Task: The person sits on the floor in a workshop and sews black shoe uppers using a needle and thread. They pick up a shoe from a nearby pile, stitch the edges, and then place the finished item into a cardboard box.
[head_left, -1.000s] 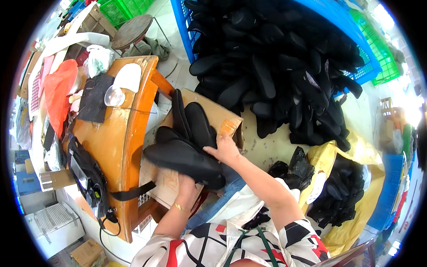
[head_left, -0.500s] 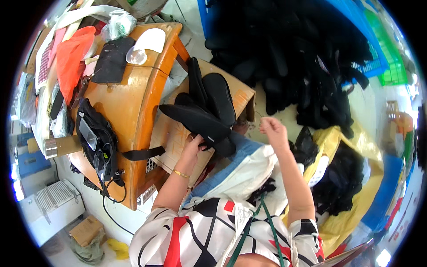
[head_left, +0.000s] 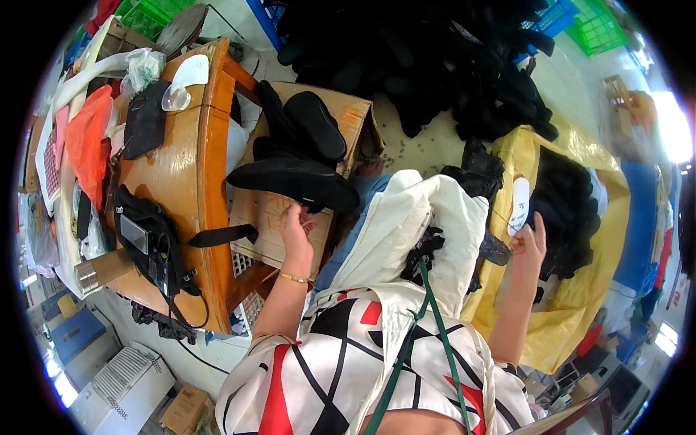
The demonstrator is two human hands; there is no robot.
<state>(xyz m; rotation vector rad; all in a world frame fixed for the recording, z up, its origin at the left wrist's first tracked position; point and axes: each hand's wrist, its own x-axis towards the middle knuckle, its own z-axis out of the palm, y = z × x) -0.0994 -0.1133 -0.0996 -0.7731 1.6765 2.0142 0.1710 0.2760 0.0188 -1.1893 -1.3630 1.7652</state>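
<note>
Black shoe-shaped pieces (head_left: 286, 176), on carton (head_left: 254, 210), apparently unheld; left hand (head_left: 297, 230), grip now loosened, carton's near side; right hand (head_left: 529, 243), grip empty, open, shifted farther right of carton, over yellow sack (head_left: 558, 348).

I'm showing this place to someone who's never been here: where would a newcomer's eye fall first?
Probably on the huge heap of dark pieces at the top, in and around a blue crate. Next comes the bright yellow sack at the right, with more inside and the right hand at its opening. Then the black rounded pieces on the cardboard box, left of centre.
</note>
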